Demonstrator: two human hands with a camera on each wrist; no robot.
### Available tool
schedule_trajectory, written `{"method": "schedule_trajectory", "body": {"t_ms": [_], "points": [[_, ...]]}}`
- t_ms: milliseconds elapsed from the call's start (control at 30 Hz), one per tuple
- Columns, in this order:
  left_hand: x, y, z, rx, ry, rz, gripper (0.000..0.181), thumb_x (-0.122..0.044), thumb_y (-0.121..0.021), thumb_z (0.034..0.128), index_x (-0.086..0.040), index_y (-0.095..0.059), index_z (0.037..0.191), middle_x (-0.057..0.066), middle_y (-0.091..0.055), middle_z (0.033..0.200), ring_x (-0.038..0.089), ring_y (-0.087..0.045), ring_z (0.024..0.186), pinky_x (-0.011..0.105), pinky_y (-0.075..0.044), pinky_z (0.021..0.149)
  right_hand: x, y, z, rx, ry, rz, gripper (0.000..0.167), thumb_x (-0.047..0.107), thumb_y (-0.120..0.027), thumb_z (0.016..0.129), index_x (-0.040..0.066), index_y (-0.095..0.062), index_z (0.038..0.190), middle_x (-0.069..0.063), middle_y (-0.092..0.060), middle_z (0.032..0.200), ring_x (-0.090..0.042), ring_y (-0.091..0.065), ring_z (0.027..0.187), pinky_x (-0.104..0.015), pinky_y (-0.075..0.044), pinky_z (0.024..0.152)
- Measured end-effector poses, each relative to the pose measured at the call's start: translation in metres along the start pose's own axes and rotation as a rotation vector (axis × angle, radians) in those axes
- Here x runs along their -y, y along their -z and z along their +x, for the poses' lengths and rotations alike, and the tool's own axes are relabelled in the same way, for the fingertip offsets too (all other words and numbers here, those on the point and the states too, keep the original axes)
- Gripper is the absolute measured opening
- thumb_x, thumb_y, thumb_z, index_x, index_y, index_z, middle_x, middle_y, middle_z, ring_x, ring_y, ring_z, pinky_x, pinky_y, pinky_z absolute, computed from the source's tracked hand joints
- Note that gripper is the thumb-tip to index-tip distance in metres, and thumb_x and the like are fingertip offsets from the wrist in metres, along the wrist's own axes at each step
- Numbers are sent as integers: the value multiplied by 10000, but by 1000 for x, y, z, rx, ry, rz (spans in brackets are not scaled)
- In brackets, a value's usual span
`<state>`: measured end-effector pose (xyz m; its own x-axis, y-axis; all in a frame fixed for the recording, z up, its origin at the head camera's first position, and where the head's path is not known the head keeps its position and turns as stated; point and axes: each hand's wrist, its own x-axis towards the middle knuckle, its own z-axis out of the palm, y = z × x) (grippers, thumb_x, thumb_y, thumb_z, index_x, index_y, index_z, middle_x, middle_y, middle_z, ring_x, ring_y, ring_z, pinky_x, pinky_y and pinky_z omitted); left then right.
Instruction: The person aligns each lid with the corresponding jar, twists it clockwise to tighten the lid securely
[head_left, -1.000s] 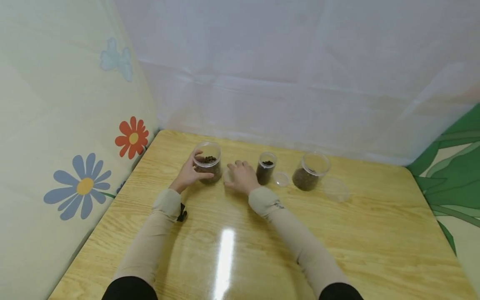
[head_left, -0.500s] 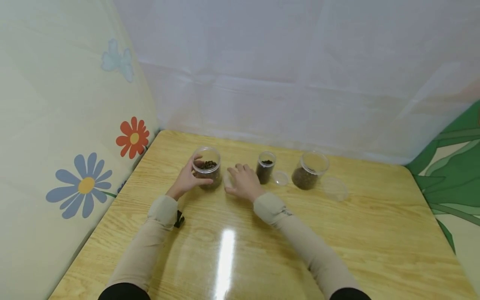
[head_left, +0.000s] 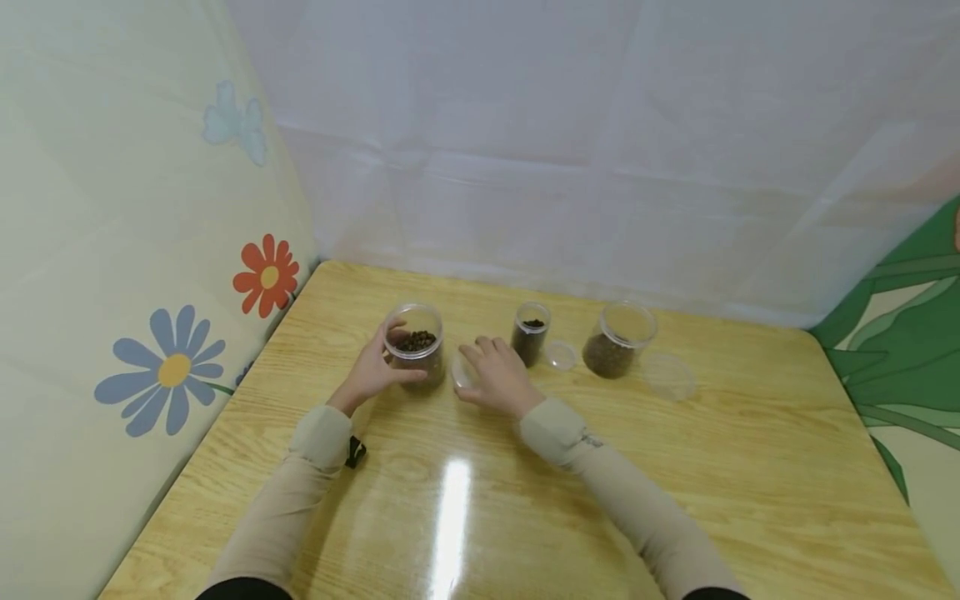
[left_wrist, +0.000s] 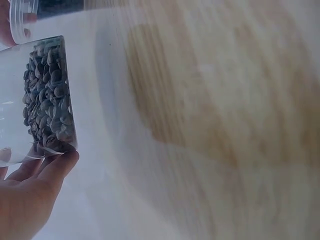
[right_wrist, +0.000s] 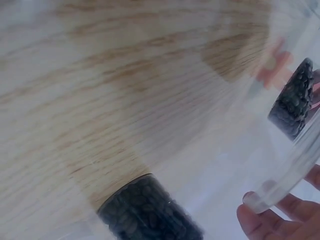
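My left hand (head_left: 369,371) grips a clear round jar (head_left: 417,367) with no lid on it, partly filled with dark brown beans (left_wrist: 47,97). Thumb and fingers curl round its side; whether its base touches the table cannot be told. Just to its right, my right hand (head_left: 501,377) pinches a clear round lid (head_left: 465,371) by the rim. That lid (right_wrist: 285,182) stands tilted in the right wrist view, apart from the jar. Behind the right hand is a narrower lidless jar (head_left: 529,343) of dark beans, with a small clear lid (head_left: 561,356) lying beside it.
Farther right stands another wide lidless jar (head_left: 617,346) partly filled with brown contents. A large clear lid (head_left: 669,377) lies flat next to it. The wooden table (head_left: 525,508) meets a white sheet (head_left: 525,167) at the back.
The left hand and its jar have come slightly nearer to me. My right hand has drawn back and a little to the right, and more of its lid shows.
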<state>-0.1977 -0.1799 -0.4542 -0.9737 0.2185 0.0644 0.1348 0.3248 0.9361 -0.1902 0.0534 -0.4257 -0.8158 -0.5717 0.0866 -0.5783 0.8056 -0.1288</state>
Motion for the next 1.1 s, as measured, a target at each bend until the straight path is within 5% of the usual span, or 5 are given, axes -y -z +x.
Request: {"method": "schedule_trajectory", "body": {"t_ms": [533,767,1100], "points": [[-6,-6,-11,6,-52,20,945,-151,-838,633,-31,-263,1374,187,-431,1309,329,-342,1251,547,-244,1023,-2,-2,-20,-15,2,55,670,473,-626,789,91,-469,1316,-192,-449,1294,-353,-431,1146,-473,-417,907],[-42,-8,-26,31,-35,6,895,-51,-798,669,11,-249,1373,267,-394,1319,383,-325,1250,574,-255,1003,-6,-4,-30,-55,18,59,655,468,-629,781,91,-484,1297,-187,-461,1274,-337,-434,1133,-469,-417,905],[-48,-11,-32,44,-46,13,886,-40,-797,664,25,-260,1366,268,-403,1317,374,-335,1248,588,-254,995,-14,-2,-44,-93,20,36,658,463,-658,759,77,-512,1272,-190,-489,1250,-341,-451,1121,-449,-402,931]]}}
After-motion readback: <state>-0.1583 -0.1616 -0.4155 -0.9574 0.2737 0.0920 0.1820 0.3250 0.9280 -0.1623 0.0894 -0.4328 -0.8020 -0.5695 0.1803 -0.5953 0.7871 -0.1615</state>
